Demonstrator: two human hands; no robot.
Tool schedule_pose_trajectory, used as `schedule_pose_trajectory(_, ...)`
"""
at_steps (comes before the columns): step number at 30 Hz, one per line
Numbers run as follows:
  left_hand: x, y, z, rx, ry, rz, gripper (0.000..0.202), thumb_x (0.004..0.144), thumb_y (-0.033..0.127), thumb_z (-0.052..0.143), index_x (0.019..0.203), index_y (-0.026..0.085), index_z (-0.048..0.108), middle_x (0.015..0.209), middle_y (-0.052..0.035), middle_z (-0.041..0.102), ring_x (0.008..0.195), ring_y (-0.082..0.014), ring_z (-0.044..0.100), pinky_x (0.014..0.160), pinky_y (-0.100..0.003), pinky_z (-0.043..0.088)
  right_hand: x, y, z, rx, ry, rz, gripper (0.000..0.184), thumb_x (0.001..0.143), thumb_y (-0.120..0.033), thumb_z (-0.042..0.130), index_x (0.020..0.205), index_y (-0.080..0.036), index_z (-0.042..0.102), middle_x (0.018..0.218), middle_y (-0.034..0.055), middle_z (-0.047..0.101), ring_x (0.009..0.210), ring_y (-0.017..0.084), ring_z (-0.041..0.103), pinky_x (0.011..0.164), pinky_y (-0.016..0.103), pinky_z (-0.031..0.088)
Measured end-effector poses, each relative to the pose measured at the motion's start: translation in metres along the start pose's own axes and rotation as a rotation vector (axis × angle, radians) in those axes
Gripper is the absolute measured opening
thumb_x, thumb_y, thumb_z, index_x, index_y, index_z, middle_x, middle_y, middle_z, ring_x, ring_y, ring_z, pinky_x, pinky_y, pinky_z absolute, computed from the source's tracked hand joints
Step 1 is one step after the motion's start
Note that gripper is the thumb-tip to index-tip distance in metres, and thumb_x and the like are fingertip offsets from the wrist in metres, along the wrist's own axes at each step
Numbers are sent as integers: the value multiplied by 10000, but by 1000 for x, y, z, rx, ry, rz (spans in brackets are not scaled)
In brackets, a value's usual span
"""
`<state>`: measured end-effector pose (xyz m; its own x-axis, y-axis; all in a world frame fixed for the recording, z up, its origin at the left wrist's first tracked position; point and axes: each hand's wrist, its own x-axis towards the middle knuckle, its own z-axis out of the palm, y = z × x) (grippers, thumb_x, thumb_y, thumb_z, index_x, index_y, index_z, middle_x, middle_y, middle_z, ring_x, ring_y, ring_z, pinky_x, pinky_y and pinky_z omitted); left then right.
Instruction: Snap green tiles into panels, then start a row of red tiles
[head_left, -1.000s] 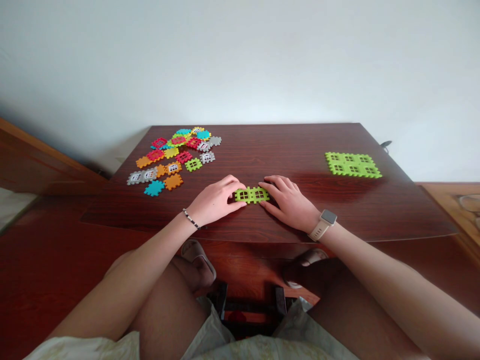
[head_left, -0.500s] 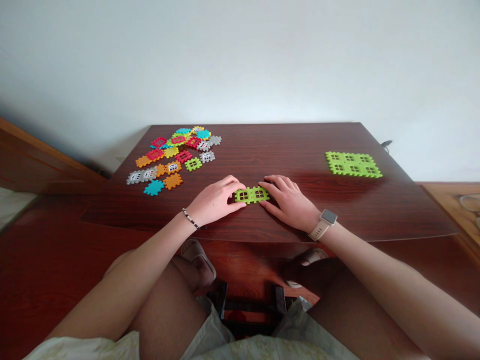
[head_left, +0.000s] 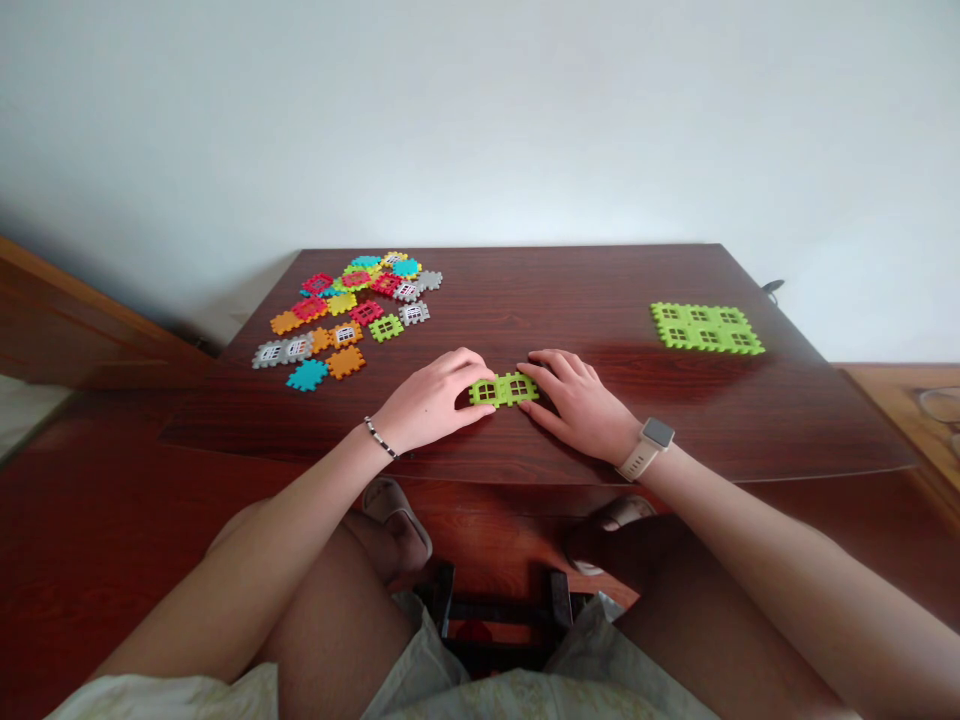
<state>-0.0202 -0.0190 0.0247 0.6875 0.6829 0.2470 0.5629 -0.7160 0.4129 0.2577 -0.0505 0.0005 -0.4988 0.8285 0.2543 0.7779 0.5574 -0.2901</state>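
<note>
Two green window-shaped building tiles lie side by side on the table in front of me, their notched edges meeting. My left hand pinches the left green tile between thumb and fingers at its near and far edges. Around the right green tile, the thumb and fingers of my right hand grip in the same way. Both tiles look flat on the wood; whether their teeth are fully locked together I cannot tell.
A joined green panel of several window tiles lies at the right of the dark wooden table. Loose tiles in red, orange, grey, yellow and blue, such as a blue tile, are spread at the left. A white wall rises behind.
Both hands stay almost in place. The left green tile and the left fingers have shifted very slightly at the seam between the two tiles.
</note>
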Motion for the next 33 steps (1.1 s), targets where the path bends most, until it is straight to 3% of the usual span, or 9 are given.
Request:
schedule_pose_trajectory(11,2,-3,0,66,-20,192,168,1054,278,697,1200,230,765,1333,-86,740,1234,-279,640,1152,-479,538,0,1,0,-8,-2,0,536,1122,-498,502,1571,-213,566,1576,202,568,1468,405,504,1175,630,485)
schedule_pose_trajectory(33,2,-7,5,78,-6,233,284,1083,278,648,1332,255,783,1329,-88,788,1269,-281,657,1153,-515,561,0,0,1,-6,1,0,527,1119,-493,499,1575,-238,562,1567,199,571,1464,406,502,1158,639,494)
